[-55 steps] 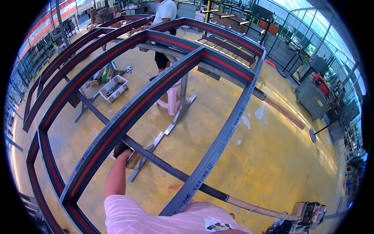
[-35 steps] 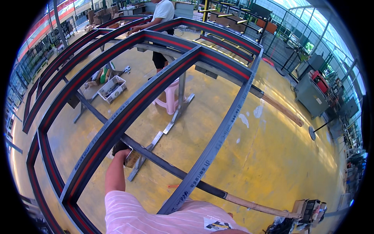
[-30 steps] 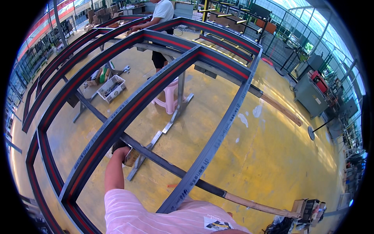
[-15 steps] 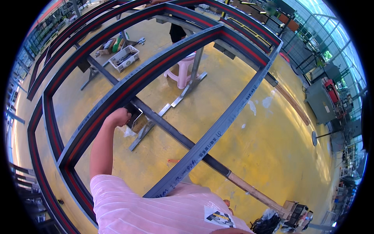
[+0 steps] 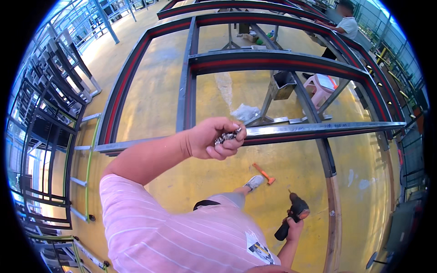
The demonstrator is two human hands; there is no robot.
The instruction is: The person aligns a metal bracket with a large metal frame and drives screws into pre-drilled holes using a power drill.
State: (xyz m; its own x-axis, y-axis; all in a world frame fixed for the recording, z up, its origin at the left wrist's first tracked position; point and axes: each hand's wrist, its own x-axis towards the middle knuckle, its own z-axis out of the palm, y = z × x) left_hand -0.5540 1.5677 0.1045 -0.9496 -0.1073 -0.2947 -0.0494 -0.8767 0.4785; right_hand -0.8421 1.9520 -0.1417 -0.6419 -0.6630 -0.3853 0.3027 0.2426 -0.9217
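Note:
My left hand is closed around a handful of small shiny metal screws, held up over the near rail of a metal frame. The frame is grey with red stripes along its inner faces. Low at the right, my right hand grips a black cordless drill by its handle, and a thin bit points away from me. Beyond the near rail, an open-topped metal box sits beside a dark support beam.
An orange hammer lies on the yellow floor near my shoe. A pink stool stands beneath the frame. At the far right, another person is beside the frames. Dark frames stand along the left.
My left hand has come out from beside the box and up toward me, now showing screws. My view has swung left. The drill and my right hand have come into view.

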